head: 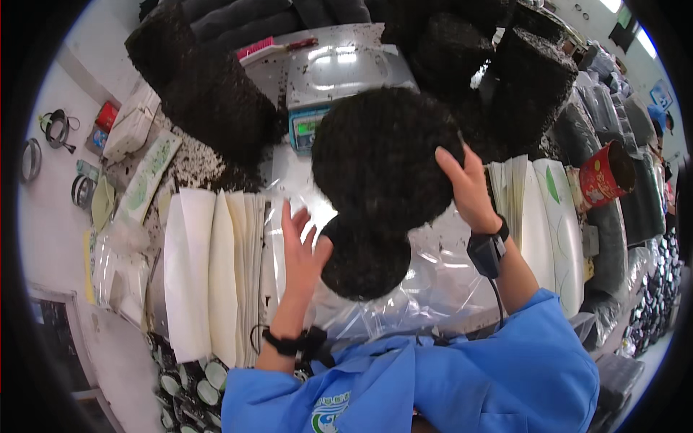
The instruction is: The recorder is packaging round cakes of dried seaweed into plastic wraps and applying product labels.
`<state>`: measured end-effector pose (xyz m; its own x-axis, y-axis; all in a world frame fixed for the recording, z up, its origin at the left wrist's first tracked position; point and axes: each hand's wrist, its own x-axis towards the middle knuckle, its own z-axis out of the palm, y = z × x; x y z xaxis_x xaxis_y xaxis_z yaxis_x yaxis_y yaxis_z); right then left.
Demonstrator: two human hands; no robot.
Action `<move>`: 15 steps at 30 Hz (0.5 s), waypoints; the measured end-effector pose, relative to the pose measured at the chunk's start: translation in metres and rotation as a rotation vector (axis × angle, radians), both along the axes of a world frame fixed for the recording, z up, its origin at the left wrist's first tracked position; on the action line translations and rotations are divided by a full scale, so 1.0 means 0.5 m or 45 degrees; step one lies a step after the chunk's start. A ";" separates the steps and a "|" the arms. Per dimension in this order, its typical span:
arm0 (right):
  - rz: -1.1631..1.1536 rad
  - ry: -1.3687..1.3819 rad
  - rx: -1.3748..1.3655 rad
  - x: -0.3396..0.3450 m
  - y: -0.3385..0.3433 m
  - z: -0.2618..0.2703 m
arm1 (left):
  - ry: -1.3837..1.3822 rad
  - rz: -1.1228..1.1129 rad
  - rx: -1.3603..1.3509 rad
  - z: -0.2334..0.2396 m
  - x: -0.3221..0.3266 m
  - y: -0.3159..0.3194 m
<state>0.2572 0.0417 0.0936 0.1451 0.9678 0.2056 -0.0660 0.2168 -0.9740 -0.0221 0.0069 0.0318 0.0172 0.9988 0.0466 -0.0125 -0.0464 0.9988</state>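
My right hand (470, 187) grips the right edge of a large dark round cake, apparently dried seaweed (384, 157), with the thumb on its upper face. The cake is raised in front of the scale and hides part of it. Below it is a smaller dark round piece (368, 265), partly covered by the large one. My left hand (303, 243) has its fingers spread beside the smaller piece; whether the thumb touches it I cannot tell. Clear plastic film (433, 292) lies on the table under both. The digital scale (346, 70) has a steel pan and a lit green display.
Tall dark stacks of the same material stand at the back left (216, 103) and back right (530, 92). Paper-like sheets stand in bundles at left (227, 270) and right (536, 227). A pink-bristled brush (265, 48) lies behind the scale. A red tin (603, 170) sits at right.
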 end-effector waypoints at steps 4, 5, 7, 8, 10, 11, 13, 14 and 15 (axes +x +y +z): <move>0.055 0.247 -0.414 -0.057 -0.118 -0.057 | -0.083 -0.019 -0.088 -0.026 0.042 -0.008; 0.058 0.262 -0.359 -0.057 -0.135 -0.062 | -0.087 0.044 -0.023 -0.032 0.052 -0.016; 0.179 0.258 -0.436 -0.057 -0.164 -0.063 | -0.090 0.113 0.032 -0.038 0.055 -0.030; 0.168 0.217 -0.369 -0.053 -0.174 -0.059 | -0.200 0.013 0.017 -0.036 0.047 -0.033; 0.092 -0.119 -0.229 -0.052 -0.190 -0.055 | -0.315 -0.063 -0.239 -0.029 0.019 -0.032; -0.050 -0.485 -0.136 -0.054 -0.196 -0.057 | -0.497 -0.043 -0.318 -0.026 0.003 -0.032; -0.036 -1.218 0.782 -0.065 -0.198 -0.071 | -0.976 -0.222 -0.671 -0.022 -0.035 -0.025; 0.033 -1.375 0.990 -0.073 -0.198 -0.084 | -1.094 -0.316 -0.751 -0.025 -0.046 -0.024; 0.123 -1.575 1.090 -0.080 -0.199 -0.097 | -1.112 -0.367 -0.760 -0.030 -0.055 -0.024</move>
